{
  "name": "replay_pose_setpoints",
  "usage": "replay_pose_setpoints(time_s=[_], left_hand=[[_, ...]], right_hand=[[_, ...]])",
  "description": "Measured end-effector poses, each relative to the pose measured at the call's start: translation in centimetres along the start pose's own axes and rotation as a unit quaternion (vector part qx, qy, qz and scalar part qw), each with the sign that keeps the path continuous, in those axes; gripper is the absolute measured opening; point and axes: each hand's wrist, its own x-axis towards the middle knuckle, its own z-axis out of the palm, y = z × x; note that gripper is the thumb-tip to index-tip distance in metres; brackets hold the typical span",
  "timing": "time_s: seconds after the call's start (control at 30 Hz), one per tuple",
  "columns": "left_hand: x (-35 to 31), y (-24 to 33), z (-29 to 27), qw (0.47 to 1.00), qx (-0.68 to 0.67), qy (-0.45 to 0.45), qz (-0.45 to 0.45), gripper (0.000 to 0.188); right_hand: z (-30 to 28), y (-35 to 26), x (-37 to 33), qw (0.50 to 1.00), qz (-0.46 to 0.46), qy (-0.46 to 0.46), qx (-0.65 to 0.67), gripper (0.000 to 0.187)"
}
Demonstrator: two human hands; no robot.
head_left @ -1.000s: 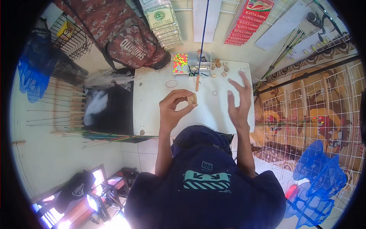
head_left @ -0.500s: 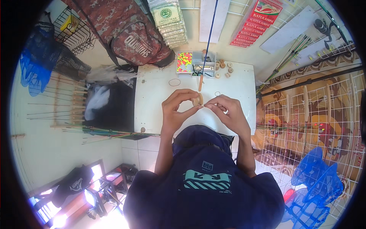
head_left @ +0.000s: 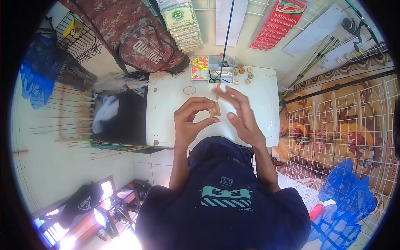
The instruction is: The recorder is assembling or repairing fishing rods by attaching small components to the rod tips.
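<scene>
A small tan wooden spool (head_left: 215, 110) is held upright over the white table between the thumb and fingers of my left hand (head_left: 188, 121). To the right of the spool, my right hand (head_left: 243, 116) is open, its fingers stretched forward and slightly blurred. Its fingertips are close to the wooden handle of a thin blue fishing rod (head_left: 227, 46), which leans over the divided box; whether they touch cannot be made out. On the table left of the handle lies a thin loop (head_left: 189, 90).
At the table's (head_left: 166, 104) back stands a divided clear box (head_left: 201, 78) with bright beads and small tools. Several wooden spools (head_left: 249, 76) lie beside it. A camouflage rod bag (head_left: 143, 46) hangs at the back left, and a white wire rack (head_left: 316, 141) lines the right side.
My right hand has left the spool's side, opened from a pinch and reached forward to the rod handle. The left hand keeps the spool nearly in place. A small ring is now hidden.
</scene>
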Motion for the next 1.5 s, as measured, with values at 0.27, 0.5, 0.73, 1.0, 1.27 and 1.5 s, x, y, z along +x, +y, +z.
replay_pose_setpoints(time_s=[0.27, 0.5, 0.73, 1.0, 1.27, 1.5], left_hand=[[-0.1, -0.4, -1.3, 0.998, 0.000, 0.058, 0.035, 0.046], [-0.1, -1.1, -1.5, 0.995, -0.016, 0.090, 0.043, 0.046], [0.2, -1.3, -1.5, 0.993, -0.036, 0.101, 0.044, 0.047], [0.5, -1.1, -1.7, 0.995, -0.060, 0.077, 0.033, 0.048], [0.3, -0.1, -1.5, 0.998, -0.061, 0.027, 0.004, 0.046], [-0.5, 0.3, -2.7, 0.996, -0.015, 0.080, -0.037, 0.038]], right_hand=[[0.9, -1.3, 0.0, 0.979, 0.186, -0.085, -0.016, 0.037], [1.3, -2.1, -1.4, 0.989, 0.127, -0.066, -0.029, 0.008], [0.9, -2.5, -2.3, 0.984, 0.154, -0.061, -0.058, 0.021], [0.5, -0.7, -0.9, 0.980, 0.095, 0.114, -0.136, 0.031], [1.0, -1.6, 2.1, 0.965, 0.231, -0.124, -0.014, 0.046], [-4.1, 2.2, -1.5, 0.975, 0.186, 0.029, 0.113, 0.020]])
